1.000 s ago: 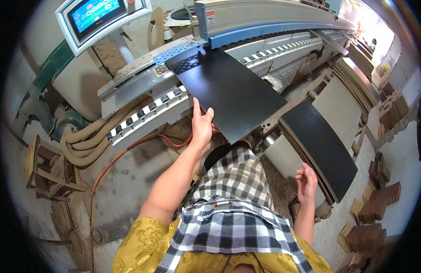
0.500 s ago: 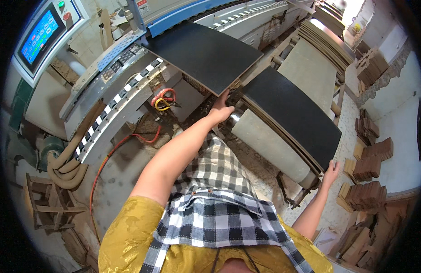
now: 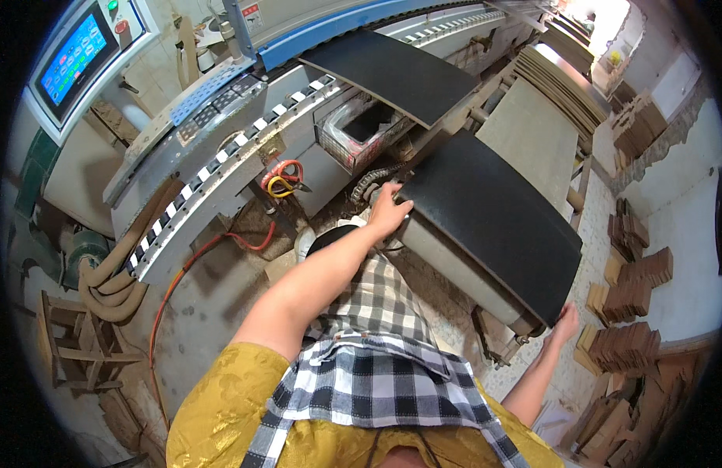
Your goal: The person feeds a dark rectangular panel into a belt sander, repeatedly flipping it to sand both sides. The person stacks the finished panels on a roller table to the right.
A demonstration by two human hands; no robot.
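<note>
A black rectangular board (image 3: 497,222) lies over the roller conveyor to my right, its near edge tilted towards me. My left hand (image 3: 389,213) is closed on its near left corner, thumb on top. At the near right corner, my right hand (image 3: 562,325) grips the edge; some of its fingers are hidden behind the board. A second black board (image 3: 400,74) rests on the machine's feed track ahead, reaching under the blue guard (image 3: 322,35), and neither hand touches it.
A grey roller (image 3: 454,257) runs below the held board. Brown boards (image 3: 560,93) are stacked farther along the conveyor. On the left stand a touch screen (image 3: 76,66) and the roller track (image 3: 212,168), with an orange hose (image 3: 173,292) on the floor. Brown panels (image 3: 626,343) line the right wall.
The board on the machine has moved away to the right along the track. My left hand has left its corner and taken hold of the conveyor board, which has shifted towards me.
</note>
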